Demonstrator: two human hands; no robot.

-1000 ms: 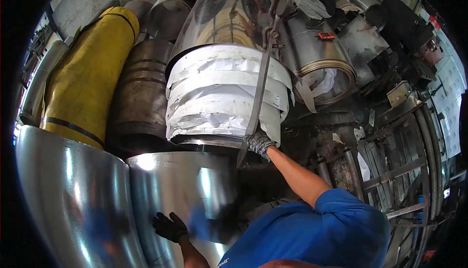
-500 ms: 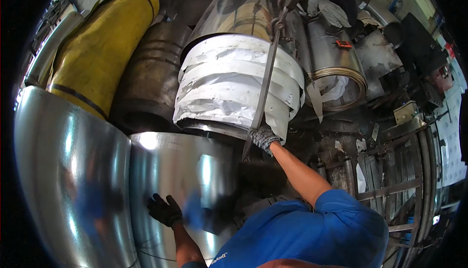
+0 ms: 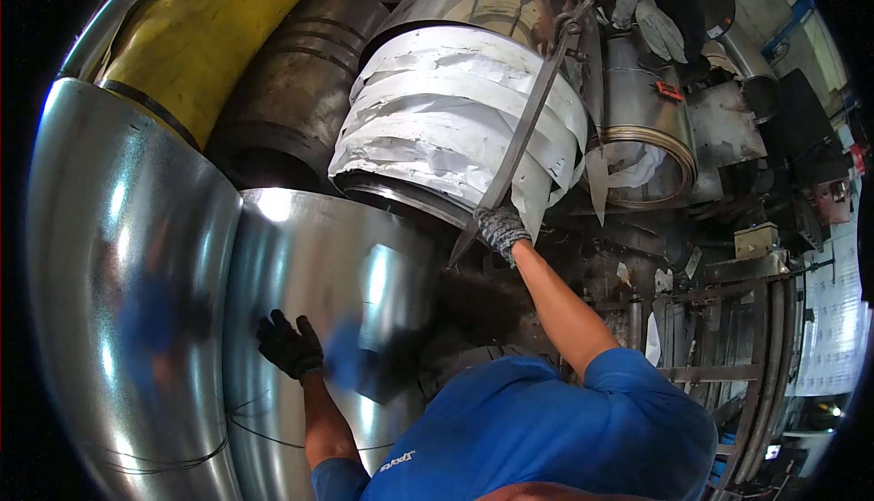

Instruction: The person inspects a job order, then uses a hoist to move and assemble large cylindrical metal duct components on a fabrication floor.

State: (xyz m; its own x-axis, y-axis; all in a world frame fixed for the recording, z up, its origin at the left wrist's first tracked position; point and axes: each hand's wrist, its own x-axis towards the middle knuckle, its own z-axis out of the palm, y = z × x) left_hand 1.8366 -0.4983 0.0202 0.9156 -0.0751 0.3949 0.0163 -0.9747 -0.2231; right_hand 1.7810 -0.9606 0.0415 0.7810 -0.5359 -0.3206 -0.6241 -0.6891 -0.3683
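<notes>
My left hand (image 3: 289,344), in a dark glove, rests with its fingers spread on a shiny sheet-metal coil (image 3: 300,255). My right hand (image 3: 501,230), in a grey knitted glove, is wrapped round the lower part of a long flat metal bar (image 3: 530,118). Above, the bar joins a chain hook (image 3: 574,20). It slants across the front of a large coil wrapped in white paper (image 3: 428,105), and its pointed lower end shows below my right hand.
A second shiny coil (image 3: 118,228) stands at the left, with a yellow-wrapped roll (image 3: 209,32) and a brown metal roll (image 3: 291,82) behind. At the right are a smaller coil (image 3: 642,91) and a metal rack (image 3: 756,346). Thin wire (image 3: 273,439) crosses the near coils.
The view has shifted, and the coils sit higher in it. The bar now leans more to the right at its top. My right hand keeps its hold, and my left hand is still on the coil.
</notes>
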